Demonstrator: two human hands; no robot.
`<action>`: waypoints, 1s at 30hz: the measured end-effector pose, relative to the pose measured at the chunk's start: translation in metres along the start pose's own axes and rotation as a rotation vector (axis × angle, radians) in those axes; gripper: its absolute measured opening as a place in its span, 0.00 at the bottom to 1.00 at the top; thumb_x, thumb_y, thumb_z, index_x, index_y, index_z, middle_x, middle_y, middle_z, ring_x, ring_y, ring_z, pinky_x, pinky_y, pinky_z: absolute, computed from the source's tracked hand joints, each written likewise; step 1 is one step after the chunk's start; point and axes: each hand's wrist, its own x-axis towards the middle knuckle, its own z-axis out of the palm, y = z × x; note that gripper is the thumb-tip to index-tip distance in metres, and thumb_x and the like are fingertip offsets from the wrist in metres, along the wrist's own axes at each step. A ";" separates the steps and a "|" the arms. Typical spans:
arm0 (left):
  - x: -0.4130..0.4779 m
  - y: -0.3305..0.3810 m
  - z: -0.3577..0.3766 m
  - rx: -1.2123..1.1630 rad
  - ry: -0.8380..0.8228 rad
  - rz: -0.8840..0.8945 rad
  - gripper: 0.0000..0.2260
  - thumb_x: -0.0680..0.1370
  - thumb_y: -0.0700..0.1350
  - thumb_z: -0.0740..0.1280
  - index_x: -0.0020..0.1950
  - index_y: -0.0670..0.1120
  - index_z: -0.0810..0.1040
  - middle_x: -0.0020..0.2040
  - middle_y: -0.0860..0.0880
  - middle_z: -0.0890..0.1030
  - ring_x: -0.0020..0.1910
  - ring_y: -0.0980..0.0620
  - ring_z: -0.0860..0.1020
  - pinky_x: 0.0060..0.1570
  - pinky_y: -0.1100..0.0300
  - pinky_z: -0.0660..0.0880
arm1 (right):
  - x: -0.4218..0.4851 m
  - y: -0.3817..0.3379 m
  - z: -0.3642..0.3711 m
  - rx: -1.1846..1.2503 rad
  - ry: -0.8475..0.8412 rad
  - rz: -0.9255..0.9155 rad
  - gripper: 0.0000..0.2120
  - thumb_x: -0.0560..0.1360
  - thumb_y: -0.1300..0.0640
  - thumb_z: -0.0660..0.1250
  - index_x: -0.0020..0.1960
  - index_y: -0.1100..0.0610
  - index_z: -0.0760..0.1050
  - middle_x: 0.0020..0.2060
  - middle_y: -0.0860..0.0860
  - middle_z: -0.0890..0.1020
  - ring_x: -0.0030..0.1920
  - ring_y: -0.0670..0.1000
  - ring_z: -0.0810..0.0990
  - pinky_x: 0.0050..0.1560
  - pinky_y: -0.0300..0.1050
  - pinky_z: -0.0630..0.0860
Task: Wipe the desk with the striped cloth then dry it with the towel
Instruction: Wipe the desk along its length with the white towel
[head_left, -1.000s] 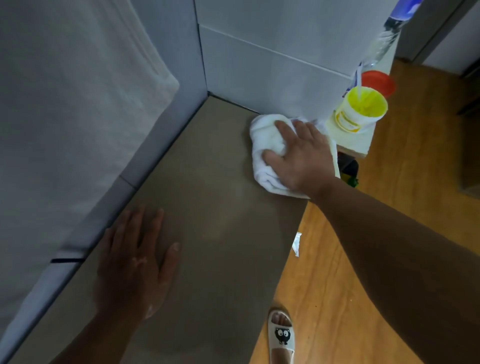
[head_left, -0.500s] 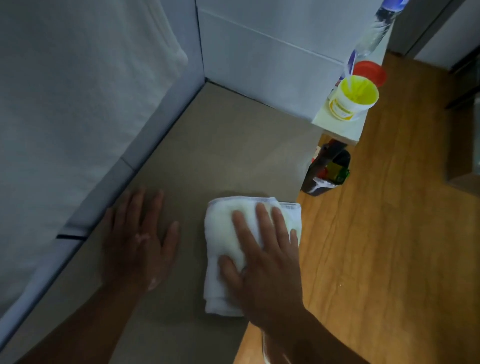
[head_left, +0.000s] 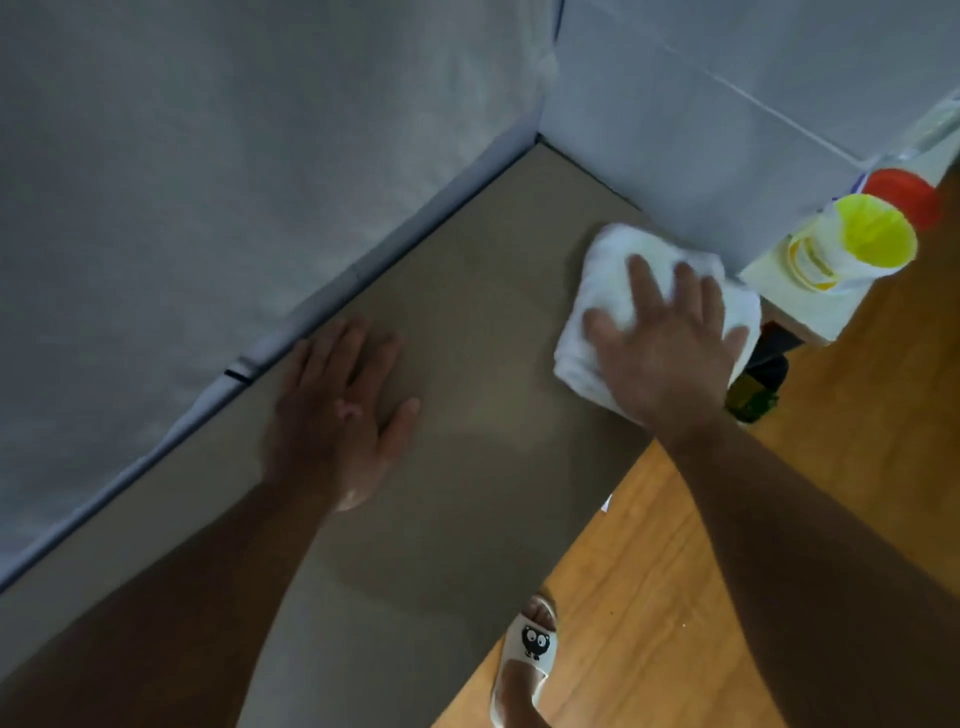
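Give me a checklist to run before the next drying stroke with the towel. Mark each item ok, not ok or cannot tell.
1. Right hand flat on the towel: ok. Its straight fingers press the towel.
2. Left hand out of the towel's way: ok. It rests flat on the desk near the left wall, apart from the towel.
3. Towel wholly on the desk: cannot tell. Its right side lies at the desk's edge, partly under the hand.
4. Yellow cup safe from a knock: ok. It stands on the side shelf, close to the towel but not touching it.
5. Desk surface dry: cannot tell. The light is dim and the surface looks patchy.
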 end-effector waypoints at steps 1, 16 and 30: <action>0.000 0.000 0.000 -0.002 -0.004 -0.013 0.31 0.80 0.61 0.55 0.78 0.46 0.69 0.77 0.39 0.69 0.77 0.38 0.65 0.76 0.39 0.61 | -0.025 -0.008 0.002 -0.035 0.022 -0.038 0.34 0.78 0.31 0.56 0.79 0.44 0.61 0.78 0.57 0.64 0.78 0.62 0.61 0.69 0.75 0.63; -0.158 0.008 -0.038 -0.106 -0.053 -0.365 0.28 0.83 0.59 0.56 0.78 0.45 0.71 0.78 0.38 0.68 0.78 0.37 0.66 0.74 0.36 0.65 | -0.044 -0.064 0.005 -0.100 -0.120 -0.533 0.33 0.78 0.32 0.57 0.80 0.42 0.60 0.77 0.56 0.64 0.77 0.63 0.61 0.68 0.73 0.65; -0.255 0.039 -0.060 -0.287 -0.258 -0.584 0.29 0.80 0.59 0.56 0.78 0.47 0.71 0.79 0.42 0.69 0.80 0.40 0.62 0.75 0.39 0.66 | -0.212 -0.077 -0.017 -0.072 -0.352 -0.530 0.39 0.75 0.27 0.51 0.82 0.43 0.58 0.80 0.59 0.60 0.79 0.65 0.58 0.69 0.76 0.64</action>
